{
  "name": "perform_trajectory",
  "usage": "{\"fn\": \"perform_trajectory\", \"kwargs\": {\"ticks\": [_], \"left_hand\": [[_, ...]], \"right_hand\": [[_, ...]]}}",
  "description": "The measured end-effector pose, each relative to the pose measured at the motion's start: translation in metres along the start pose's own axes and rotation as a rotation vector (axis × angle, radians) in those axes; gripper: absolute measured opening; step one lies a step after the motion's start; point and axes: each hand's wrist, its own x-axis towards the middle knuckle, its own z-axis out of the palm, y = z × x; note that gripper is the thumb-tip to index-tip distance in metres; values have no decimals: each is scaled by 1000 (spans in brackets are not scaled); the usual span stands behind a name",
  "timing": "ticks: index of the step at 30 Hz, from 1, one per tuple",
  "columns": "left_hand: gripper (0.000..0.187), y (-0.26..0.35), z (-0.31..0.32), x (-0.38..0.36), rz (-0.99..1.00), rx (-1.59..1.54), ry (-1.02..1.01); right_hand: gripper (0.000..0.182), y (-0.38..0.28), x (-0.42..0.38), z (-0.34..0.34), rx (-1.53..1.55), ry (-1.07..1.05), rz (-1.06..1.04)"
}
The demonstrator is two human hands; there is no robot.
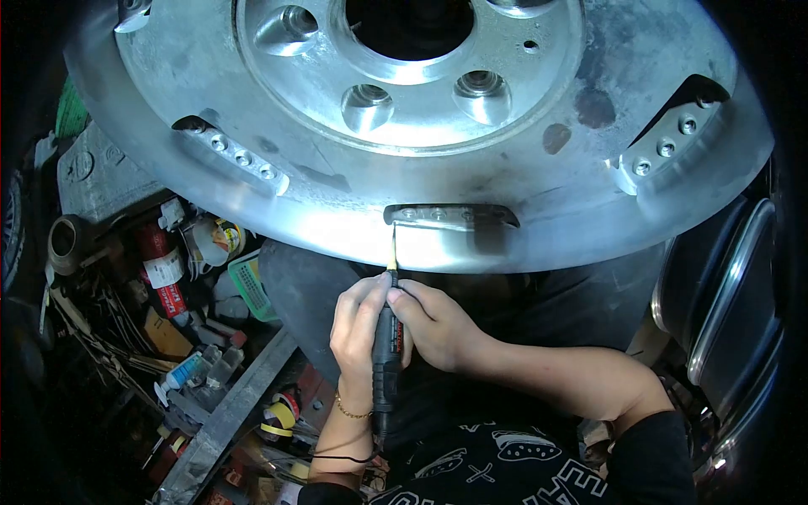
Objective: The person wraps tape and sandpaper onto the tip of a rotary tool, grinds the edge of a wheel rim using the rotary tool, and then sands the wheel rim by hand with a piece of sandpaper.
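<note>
A large round metal mould part (337,181) fills the upper view, with round holes and slots holding bolted inserts. Both of my hands are closed around a black handheld rotary tool (386,353), held upright in the picture. My left hand (358,324) wraps its left side, a bracelet on the wrist. On its right side, my right hand (438,324) grips near the collar. The thin tip (393,244) reaches the left end of the front slot insert (446,215); whether it touches is too small to tell. A cable trails from the tool's lower end.
At the left are a red can (160,261), a tape roll (65,240), a green tray (251,288) and yellow tape (278,417). A metal bar (227,417) runs diagonally at lower left. Dark chairs with metal rims (732,278) stand at the right.
</note>
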Motion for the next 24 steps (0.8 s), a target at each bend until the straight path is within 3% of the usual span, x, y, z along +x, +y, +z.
{"fn": "perform_trajectory", "kwargs": {"ticks": [4,6,7,8,14,20,24], "left_hand": [[36,2,-1,0,-3,3,6],[33,2,-6,-7,-264,-63,-80],[30,1,0,-4,-75,-23,10],[29,-3,0,-4,-43,2,-8],[31,-3,2,-5,-36,27,-24],[33,1,-2,-4,-104,-47,-11],[33,0,-1,0,-30,-17,-16]], "right_hand": [[34,-5,0,-2,37,-54,42],[33,-10,-2,2,-62,23,-13],[32,-16,-1,-2,161,-105,142],[31,-17,1,-7,-9,-131,126],[31,-22,-3,-9,14,-142,178],[29,-11,1,-3,-62,-87,101],[29,0,1,-3,40,-54,18]]}}
